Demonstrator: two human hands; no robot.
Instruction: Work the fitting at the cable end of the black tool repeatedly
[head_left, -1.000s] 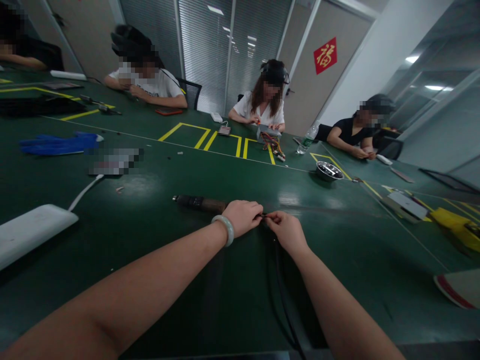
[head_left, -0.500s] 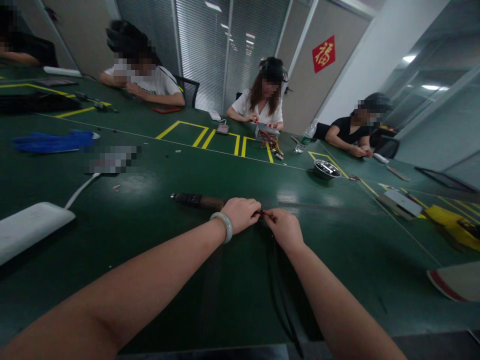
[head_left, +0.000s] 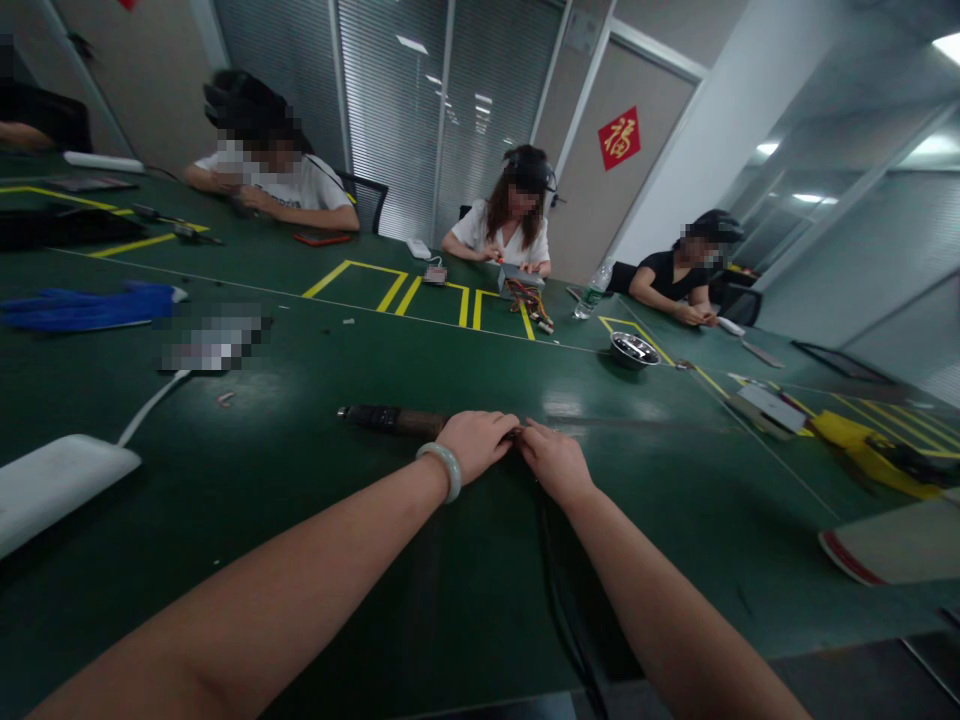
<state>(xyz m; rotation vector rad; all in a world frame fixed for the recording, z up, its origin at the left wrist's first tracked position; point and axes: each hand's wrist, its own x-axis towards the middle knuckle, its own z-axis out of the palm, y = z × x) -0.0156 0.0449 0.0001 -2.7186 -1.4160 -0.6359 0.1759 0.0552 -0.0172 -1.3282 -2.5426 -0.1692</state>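
Observation:
A dark, corded electric screwdriver (head_left: 409, 422) lies on the green table (head_left: 315, 560), its metal tip pointing left. My left hand (head_left: 474, 446), with a pale bangle at the wrist, wraps over the rear part of its body. Close against those fingers, my right hand (head_left: 556, 462) is closed at the tool's back end. What its fingertips pinch is mostly hidden. From beneath the right hand a black cable (head_left: 559, 590) runs down to the table's front edge.
On the left are a white power strip (head_left: 64, 485) and a blue glove (head_left: 90, 306). A steel bowl (head_left: 634, 350), a bottle (head_left: 592, 291) and a yellow bag (head_left: 862, 450) are further right. Several people sit across the table; one handles a grey box with wires (head_left: 523, 283).
The right hand's fingertips have come closer to my left hand, covering the small dark bit that showed between them. My view has tilted slightly; the screwdriver stays on the table.

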